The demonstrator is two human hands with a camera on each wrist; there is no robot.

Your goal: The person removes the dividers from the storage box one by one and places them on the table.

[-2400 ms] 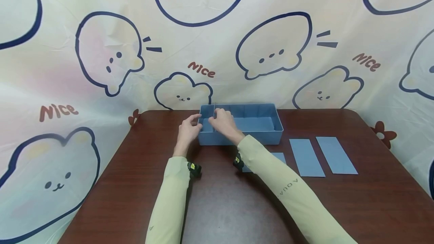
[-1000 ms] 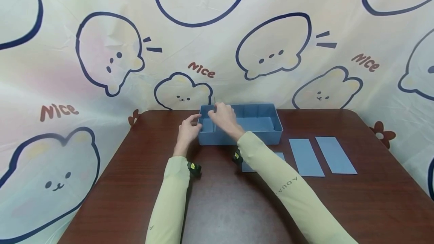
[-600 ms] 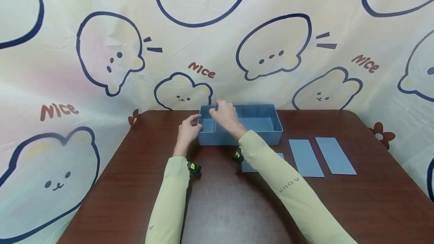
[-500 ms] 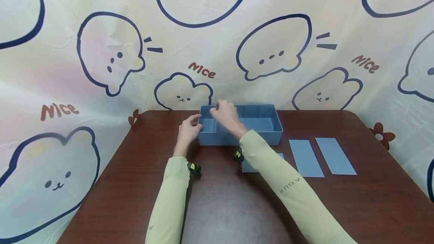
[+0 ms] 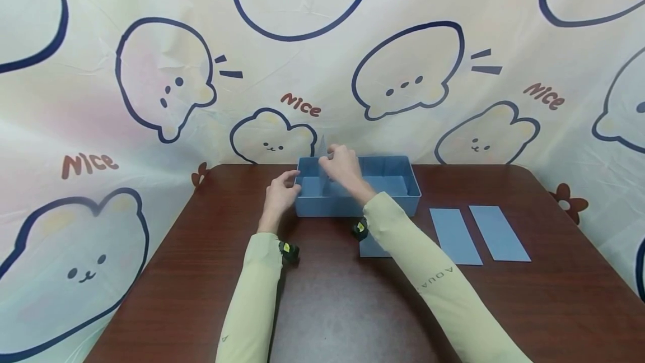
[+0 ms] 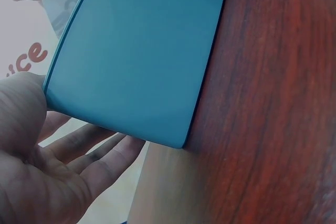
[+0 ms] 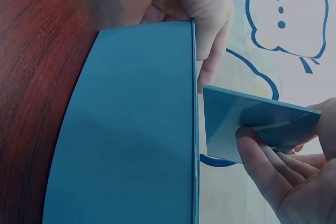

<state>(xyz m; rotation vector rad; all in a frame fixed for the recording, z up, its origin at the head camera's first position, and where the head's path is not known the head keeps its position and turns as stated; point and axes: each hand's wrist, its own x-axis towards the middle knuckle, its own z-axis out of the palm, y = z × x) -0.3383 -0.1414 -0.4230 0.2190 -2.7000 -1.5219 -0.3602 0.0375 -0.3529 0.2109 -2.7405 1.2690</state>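
Note:
In the head view a long blue open-top box [image 5: 373, 205] stands at the table's back. My left hand [image 5: 279, 198] holds its left end; in the left wrist view the thumb side is at the rim and the loosely bent fingers [image 6: 113, 163] lie along the end wall. My right hand [image 5: 342, 167] pinches a thin blue divider panel [image 7: 226, 119] between thumb and fingers. The panel is upright and sticks up above the rim toward the box's left part. In the right wrist view its visible part is above the rim.
Two flat blue panels [image 5: 456, 237] [image 5: 499, 233] lie on the brown table [image 5: 322, 307], right of the box. Another blue panel [image 5: 373, 248] lies partly under the right forearm. A patterned cloth [image 5: 322, 66] hangs close behind the box.
My right hand has moved up and a little to the right, raising the divider panel from within the box to well above the rim. My left hand and the box have stayed in place.

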